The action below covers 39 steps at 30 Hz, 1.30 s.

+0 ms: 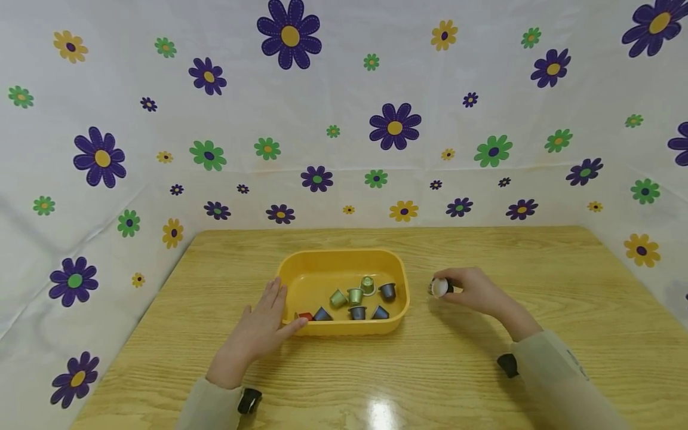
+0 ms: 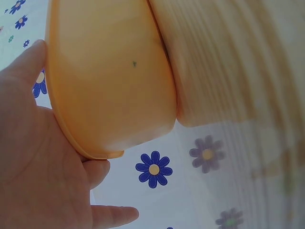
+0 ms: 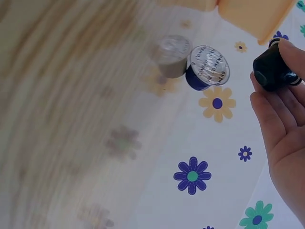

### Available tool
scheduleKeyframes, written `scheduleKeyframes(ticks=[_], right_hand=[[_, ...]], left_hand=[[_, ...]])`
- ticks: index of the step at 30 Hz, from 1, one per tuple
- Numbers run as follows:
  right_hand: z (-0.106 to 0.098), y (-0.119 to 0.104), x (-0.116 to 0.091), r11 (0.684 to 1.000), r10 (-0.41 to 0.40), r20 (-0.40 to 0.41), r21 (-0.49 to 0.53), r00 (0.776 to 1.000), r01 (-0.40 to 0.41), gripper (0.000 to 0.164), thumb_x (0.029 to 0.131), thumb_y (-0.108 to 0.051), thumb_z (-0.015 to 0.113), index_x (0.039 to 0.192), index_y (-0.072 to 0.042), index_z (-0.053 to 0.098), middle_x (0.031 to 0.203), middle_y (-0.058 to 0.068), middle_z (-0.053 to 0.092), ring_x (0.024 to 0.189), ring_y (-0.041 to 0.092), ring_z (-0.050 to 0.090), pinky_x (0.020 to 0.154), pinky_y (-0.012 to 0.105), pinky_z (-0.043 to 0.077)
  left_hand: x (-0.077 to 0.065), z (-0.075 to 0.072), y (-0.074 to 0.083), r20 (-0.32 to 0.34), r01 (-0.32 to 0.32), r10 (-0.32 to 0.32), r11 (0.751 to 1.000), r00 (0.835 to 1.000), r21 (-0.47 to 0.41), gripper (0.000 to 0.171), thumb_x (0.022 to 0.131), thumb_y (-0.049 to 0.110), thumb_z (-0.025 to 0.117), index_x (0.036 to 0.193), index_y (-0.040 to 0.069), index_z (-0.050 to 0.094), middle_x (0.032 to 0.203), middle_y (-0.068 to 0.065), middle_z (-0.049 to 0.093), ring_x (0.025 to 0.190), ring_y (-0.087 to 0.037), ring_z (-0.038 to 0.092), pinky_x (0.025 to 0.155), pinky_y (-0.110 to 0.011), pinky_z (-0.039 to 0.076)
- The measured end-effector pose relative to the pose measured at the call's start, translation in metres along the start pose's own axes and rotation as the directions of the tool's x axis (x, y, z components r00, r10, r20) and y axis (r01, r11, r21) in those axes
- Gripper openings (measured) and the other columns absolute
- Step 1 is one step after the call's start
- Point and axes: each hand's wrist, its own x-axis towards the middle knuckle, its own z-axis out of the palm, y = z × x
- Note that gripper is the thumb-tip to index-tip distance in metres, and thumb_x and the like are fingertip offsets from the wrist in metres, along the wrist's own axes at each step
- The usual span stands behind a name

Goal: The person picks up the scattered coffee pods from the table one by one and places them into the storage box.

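A yellow plastic tray (image 1: 344, 328) sits on the table with several coffee capsules inside: green ones (image 1: 355, 295), dark blue ones (image 1: 387, 291) and a red one (image 1: 305, 316). My left hand (image 1: 259, 325) touches its front left corner, fingers straight along the side and thumb at the front rim. To the right of the tray, my right hand (image 1: 475, 291) pinches a dark coffee capsule (image 3: 269, 69) between thumb and fingers. Just beside those fingertips, a blue capsule with a printed foil lid (image 3: 209, 65) lies on the table; its lid shows white in the head view.
The wooden table (image 1: 419, 382) runs up to a white cloth backdrop (image 1: 344, 89) printed with purple, green and yellow flowers, which also rises at both sides. Black bands (image 1: 249, 401) are on both wrists. In the right wrist view, the tabletop mirrors the blue capsule.
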Motion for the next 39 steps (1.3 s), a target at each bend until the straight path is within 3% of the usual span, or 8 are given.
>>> scheduleKeyframes(ticks=[9, 21, 28, 39], right_hand=[[-0.001, -0.007, 0.0, 0.988, 0.05, -0.104, 0.153, 0.993, -0.034, 0.04, 0.076, 0.001, 0.067, 0.112, 0.011, 0.054, 0.11, 0.025, 0.056, 0.1, 0.035, 0.054, 0.081, 0.039, 0.045], [0.001, -0.012, 0.002, 0.953, 0.092, -0.168, 0.301, 0.981, -0.038, 0.041, 0.077, -0.001, 0.067, 0.114, 0.011, 0.053, 0.11, 0.023, 0.056, 0.1, 0.033, 0.055, 0.081, 0.035, 0.045], [0.002, -0.014, 0.005, 0.949, 0.105, -0.191, 0.311, 0.976, -0.041, 0.041, 0.077, -0.002, 0.067, 0.114, 0.009, 0.054, 0.109, 0.022, 0.057, 0.098, 0.031, 0.057, 0.079, 0.03, 0.046], [0.004, -0.026, 0.016, 0.94, 0.087, -0.177, 0.341, 0.98, -0.022, 0.041, 0.078, -0.002, 0.066, 0.115, 0.009, 0.053, 0.111, 0.022, 0.056, 0.099, 0.031, 0.056, 0.08, 0.031, 0.046]], left_hand=[[0.0, 0.0, 0.0, -0.001, 0.004, -0.004, 1.0, 1.0, 0.01, 0.086, 0.086, 0.058, 0.037, 0.138, -0.007, 0.016, 0.145, -0.019, 0.005, 0.132, -0.031, 0.005, 0.09, -0.066, 0.018], [-0.001, 0.001, -0.002, -0.008, 0.003, -0.003, 1.0, 1.0, 0.011, 0.085, 0.086, 0.058, 0.038, 0.138, -0.006, 0.017, 0.145, -0.019, 0.005, 0.132, -0.032, 0.006, 0.089, -0.066, 0.018], [-0.001, 0.002, -0.003, -0.013, 0.005, -0.005, 1.0, 1.0, 0.008, 0.086, 0.086, 0.059, 0.038, 0.138, -0.006, 0.017, 0.145, -0.018, 0.005, 0.132, -0.032, 0.006, 0.089, -0.066, 0.017], [0.0, 0.001, -0.001, -0.003, 0.003, -0.003, 1.0, 1.0, 0.003, 0.086, 0.086, 0.06, 0.036, 0.138, -0.006, 0.016, 0.145, -0.019, 0.005, 0.132, -0.031, 0.005, 0.09, -0.066, 0.017]])
